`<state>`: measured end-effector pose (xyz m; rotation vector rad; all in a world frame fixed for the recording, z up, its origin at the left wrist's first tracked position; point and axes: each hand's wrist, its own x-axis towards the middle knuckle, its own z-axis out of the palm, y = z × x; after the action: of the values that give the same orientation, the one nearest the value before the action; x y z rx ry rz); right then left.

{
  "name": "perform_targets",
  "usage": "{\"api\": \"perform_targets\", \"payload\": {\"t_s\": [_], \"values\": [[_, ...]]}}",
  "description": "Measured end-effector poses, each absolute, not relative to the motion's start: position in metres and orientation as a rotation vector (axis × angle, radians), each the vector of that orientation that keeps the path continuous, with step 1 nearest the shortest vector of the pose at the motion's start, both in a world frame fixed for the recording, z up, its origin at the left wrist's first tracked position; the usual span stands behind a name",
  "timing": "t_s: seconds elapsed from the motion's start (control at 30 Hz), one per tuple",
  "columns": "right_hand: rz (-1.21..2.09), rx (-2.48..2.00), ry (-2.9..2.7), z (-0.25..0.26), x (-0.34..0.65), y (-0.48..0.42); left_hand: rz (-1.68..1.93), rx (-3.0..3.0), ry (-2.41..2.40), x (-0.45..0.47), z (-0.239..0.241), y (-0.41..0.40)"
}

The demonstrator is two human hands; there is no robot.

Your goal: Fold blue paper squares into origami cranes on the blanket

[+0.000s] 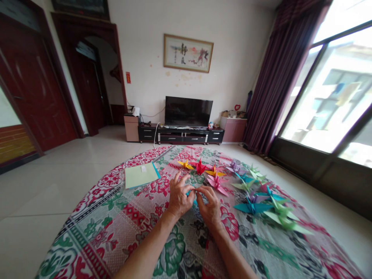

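Over the middle of the table, my left hand [180, 193] and my right hand [207, 203] meet at the fingertips. Between them they pinch a small piece of folded blue paper [195, 202], mostly hidden by the fingers. Just beyond my hands stand folded paper cranes: a yellow crane [186, 165], a red crane [200, 166], an orange-yellow crane [215, 173] and a pink crane [217, 183]. To the right sits a cluster of more cranes, among them a blue crane [253, 207], a pale green crane [283, 217] and a purple crane [236, 167].
A stack of square paper [141, 176], pale green over blue, lies left of my hands with a small white piece on it. The round table wears a flowered cloth [116, 228]. Past it stand a low black cabinet [183, 136] and a television [188, 111].
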<state>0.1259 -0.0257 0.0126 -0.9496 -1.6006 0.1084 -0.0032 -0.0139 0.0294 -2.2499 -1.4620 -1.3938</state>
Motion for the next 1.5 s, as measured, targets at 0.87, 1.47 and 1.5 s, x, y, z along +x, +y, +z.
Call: {"api": "perform_targets", "payload": {"t_s": [0.87,1.47,1.5], "values": [[-0.063,-0.977,-1.735,0.007,0.13,-0.023,-1.401,-2.289,-1.43,-0.003,0.029,-0.012],[-0.233,-0.969,-1.886,0.011,0.14,-0.024,-1.368,-2.338,-1.432,-0.003,0.028,-0.011],[-0.235,-0.971,-1.889,0.011,0.14,-0.024,-1.368,-2.339,-1.431,-0.003,0.028,-0.011]]}}
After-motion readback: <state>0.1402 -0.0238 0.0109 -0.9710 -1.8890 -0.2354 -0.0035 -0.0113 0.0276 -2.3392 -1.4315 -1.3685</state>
